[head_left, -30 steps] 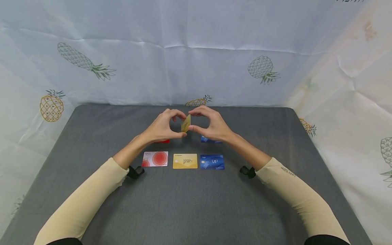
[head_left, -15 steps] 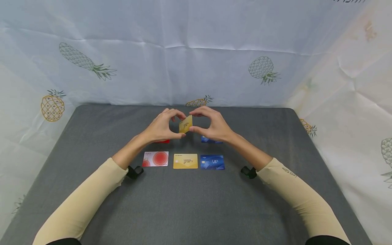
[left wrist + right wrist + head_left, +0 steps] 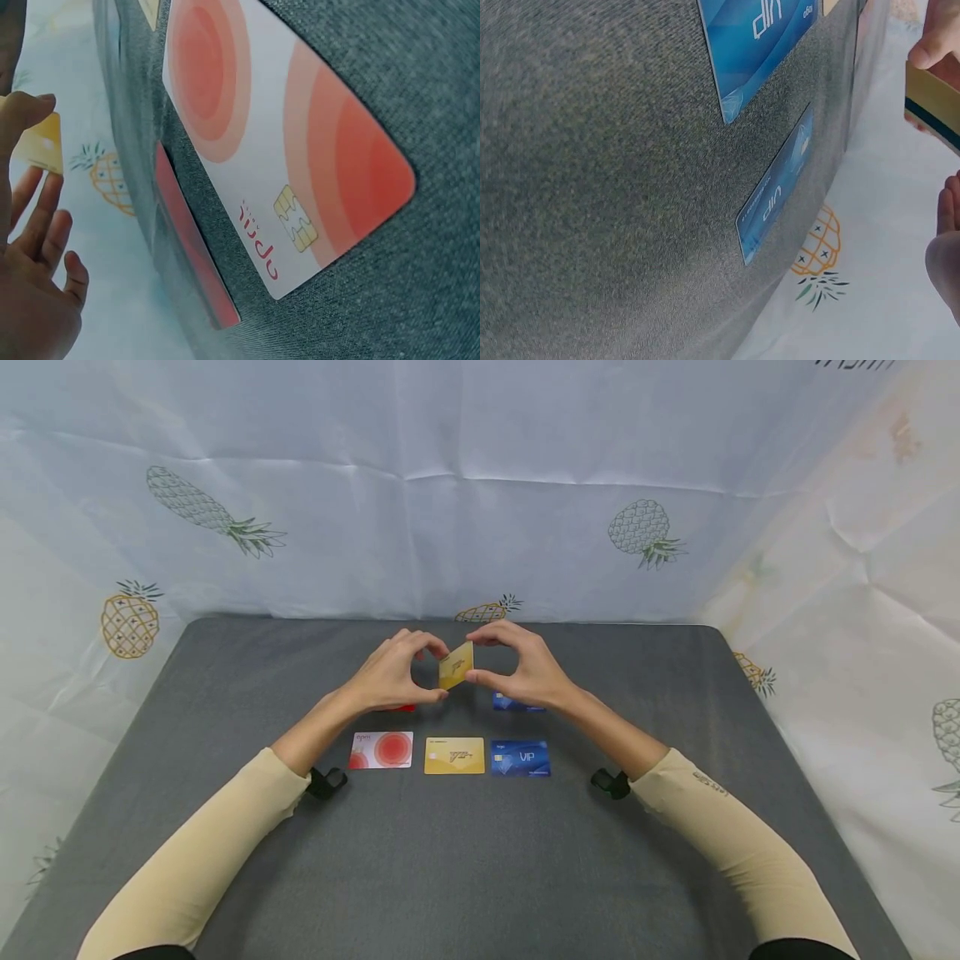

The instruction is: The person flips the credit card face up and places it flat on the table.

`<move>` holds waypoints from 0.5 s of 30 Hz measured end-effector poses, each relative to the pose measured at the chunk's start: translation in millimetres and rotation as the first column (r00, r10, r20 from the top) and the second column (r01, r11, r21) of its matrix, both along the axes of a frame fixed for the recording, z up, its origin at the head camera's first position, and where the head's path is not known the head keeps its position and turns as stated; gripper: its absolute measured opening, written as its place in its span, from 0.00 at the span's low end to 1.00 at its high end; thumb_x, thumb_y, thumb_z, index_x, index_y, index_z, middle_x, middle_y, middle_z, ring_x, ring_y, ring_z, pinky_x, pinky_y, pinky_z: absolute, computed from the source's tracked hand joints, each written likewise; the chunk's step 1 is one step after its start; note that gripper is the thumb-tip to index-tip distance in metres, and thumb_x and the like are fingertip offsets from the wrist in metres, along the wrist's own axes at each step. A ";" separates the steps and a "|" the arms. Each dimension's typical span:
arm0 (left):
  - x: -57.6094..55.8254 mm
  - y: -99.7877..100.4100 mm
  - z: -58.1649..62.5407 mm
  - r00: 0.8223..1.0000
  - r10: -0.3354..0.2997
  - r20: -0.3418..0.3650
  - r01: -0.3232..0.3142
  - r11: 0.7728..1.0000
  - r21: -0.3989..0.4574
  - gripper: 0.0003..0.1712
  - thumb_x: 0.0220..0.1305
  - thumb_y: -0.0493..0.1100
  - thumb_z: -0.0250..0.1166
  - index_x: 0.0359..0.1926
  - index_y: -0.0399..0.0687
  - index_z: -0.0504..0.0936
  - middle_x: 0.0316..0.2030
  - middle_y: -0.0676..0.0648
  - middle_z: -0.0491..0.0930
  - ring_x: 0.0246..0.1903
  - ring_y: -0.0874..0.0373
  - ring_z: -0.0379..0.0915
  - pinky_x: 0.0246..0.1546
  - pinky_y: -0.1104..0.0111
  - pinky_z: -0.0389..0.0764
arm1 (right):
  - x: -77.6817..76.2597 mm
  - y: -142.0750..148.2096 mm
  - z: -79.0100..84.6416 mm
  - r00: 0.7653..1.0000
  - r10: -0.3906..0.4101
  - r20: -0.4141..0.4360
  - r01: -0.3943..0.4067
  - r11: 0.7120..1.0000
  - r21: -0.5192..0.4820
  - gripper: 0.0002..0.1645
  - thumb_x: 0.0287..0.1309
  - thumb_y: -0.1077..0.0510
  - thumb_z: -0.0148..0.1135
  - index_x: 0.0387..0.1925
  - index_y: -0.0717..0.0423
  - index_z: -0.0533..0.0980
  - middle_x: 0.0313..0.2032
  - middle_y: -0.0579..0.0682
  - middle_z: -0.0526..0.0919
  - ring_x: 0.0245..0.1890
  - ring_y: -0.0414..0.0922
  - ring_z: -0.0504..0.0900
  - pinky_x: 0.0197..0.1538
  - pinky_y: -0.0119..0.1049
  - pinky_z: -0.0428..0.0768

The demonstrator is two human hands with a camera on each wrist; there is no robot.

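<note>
Above the far part of the grey table, a gold card (image 3: 456, 666) with dark lettering is held upright, its front turned toward the head view. My left hand (image 3: 392, 673) pinches its left side between thumb and fingertips. The right hand (image 3: 529, 668) grips the opposite edge, thumb low and fingers at the top corner. A dark stripe shows on the back of the card (image 3: 934, 105) in the right wrist view. On the table below lie a white card with red circles (image 3: 382, 750), another gold card (image 3: 454, 756) and a blue VIP card (image 3: 521, 758).
Behind that row, a red card (image 3: 193, 244) and a second blue VIP card (image 3: 775, 191) lie flat, partly covered by the hands in the head view. Grey cloth covers the table (image 3: 465, 868). A pale pineapple-print curtain (image 3: 420, 543) hangs along its back and sides.
The held gold card has turned from nearly edge-on to show more of its front. My left hand has shifted slightly left. The cards on the table stay where they were.
</note>
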State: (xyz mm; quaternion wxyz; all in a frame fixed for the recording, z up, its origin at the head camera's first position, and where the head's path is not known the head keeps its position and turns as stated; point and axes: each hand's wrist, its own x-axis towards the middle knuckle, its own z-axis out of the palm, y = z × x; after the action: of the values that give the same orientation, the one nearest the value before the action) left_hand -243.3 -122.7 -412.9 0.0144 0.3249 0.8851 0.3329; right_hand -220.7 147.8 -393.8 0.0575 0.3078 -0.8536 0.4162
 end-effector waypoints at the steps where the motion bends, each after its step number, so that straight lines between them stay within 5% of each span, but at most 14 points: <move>1: -0.1 -0.2 0.2 1.000 0.003 0.000 -0.003 1.000 -0.004 0.35 0.55 0.49 0.83 0.61 0.43 0.82 0.55 0.41 0.86 0.55 0.43 0.74 0.60 0.47 0.74 | -0.1 0.2 0.3 1.000 -0.002 0.001 0.002 1.000 0.001 0.33 0.60 0.55 0.81 0.66 0.56 0.81 0.61 0.56 0.84 0.64 0.55 0.84 0.72 0.55 0.79; 15: 1.3 -1.8 4.2 1.000 0.003 -0.028 -0.003 1.000 -0.014 0.34 0.54 0.49 0.84 0.60 0.44 0.83 0.55 0.43 0.85 0.52 0.46 0.74 0.57 0.50 0.74 | -1.2 0.0 1.6 1.000 0.007 0.029 -0.008 0.999 0.052 0.35 0.58 0.52 0.82 0.65 0.59 0.81 0.59 0.57 0.84 0.64 0.60 0.83 0.72 0.56 0.80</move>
State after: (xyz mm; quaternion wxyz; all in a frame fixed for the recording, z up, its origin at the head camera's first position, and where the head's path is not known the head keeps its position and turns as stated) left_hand -242.0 -124.5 -408.7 0.0036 0.3280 0.8880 0.3221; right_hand -221.8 147.8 -392.1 0.0357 0.3064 -0.8638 0.3984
